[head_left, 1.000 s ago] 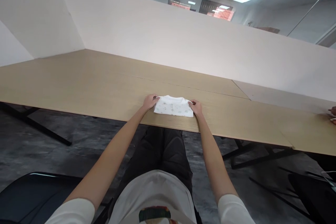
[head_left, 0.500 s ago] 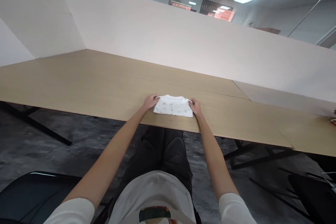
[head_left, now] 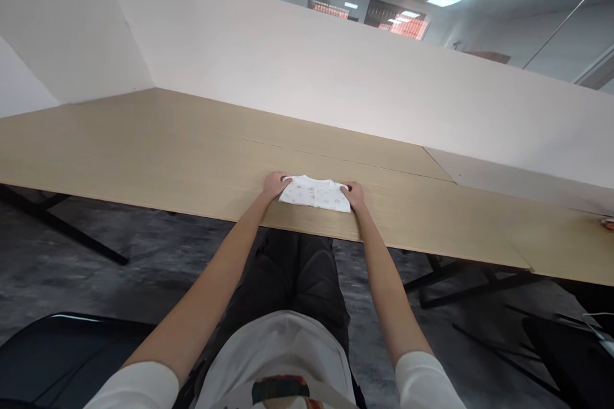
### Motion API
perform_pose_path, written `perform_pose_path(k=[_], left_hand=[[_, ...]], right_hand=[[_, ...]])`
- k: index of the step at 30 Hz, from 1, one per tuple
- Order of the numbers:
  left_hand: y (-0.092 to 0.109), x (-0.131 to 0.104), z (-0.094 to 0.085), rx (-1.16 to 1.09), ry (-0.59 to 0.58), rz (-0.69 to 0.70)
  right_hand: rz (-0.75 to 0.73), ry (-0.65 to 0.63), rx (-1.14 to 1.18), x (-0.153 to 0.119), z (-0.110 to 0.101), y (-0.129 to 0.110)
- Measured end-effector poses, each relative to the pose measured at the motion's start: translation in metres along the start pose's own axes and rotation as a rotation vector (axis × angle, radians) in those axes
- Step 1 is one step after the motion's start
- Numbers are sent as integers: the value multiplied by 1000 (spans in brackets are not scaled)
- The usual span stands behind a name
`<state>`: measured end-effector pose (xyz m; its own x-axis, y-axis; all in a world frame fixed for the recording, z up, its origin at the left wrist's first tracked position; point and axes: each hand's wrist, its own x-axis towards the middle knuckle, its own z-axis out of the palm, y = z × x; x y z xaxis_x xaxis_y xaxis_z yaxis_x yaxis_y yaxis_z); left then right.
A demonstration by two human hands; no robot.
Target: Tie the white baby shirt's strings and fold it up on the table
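Note:
A small white garment [head_left: 314,195] with a sparse printed pattern, folded into a compact bundle, lies near the front edge of the wooden table [head_left: 192,153]. Its curved neckline faces the wall. My left hand [head_left: 275,185] grips the garment's upper left corner, thumb on top of the cloth. At the upper right corner, my right hand [head_left: 354,195] holds the fabric in the same way. The fingertips of both hands are partly hidden.
A white wall [head_left: 288,64] rises behind the table, with glass above it. One black chair [head_left: 71,358] stands at lower left and another dark seat [head_left: 551,351] at lower right. A small reddish object [head_left: 608,223] sits at the table's right end.
The garment's neckline sits slightly lower and flatter. Both hands keep their places at its corners, with the right hand a little further inward. The view has shifted slightly.

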<state>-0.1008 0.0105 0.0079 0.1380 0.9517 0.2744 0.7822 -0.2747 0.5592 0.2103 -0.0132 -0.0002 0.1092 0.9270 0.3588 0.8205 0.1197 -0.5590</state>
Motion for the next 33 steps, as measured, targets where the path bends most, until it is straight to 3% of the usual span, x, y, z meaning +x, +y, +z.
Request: perform_pose_path(k=[6, 11, 16, 21, 24, 26, 28, 33], left_hand=[[3, -7, -1, -4, 51, 23], [20, -2, -20, -127, 194, 140], [57, 26, -72, -259, 387, 191], [96, 59, -135, -370, 583, 435], [102, 75, -156, -366, 611, 510], [94, 83, -155, -310, 564, 499], [81, 86, -141, -205, 464, 416], [45, 67, -72, 115, 61, 28]], right_hand=[[60, -8, 139, -4, -3, -4], [149, 23, 536, 0, -26, -18], [-28, 116, 704, 26, -86, -52], [-246, 216, 634, 57, -155, -95], [-347, 255, 547, 69, -179, -106], [-359, 260, 425, 74, -178, -102], [-304, 216, 227, 76, -162, -92], [7, -101, -303, 61, -87, -63]])
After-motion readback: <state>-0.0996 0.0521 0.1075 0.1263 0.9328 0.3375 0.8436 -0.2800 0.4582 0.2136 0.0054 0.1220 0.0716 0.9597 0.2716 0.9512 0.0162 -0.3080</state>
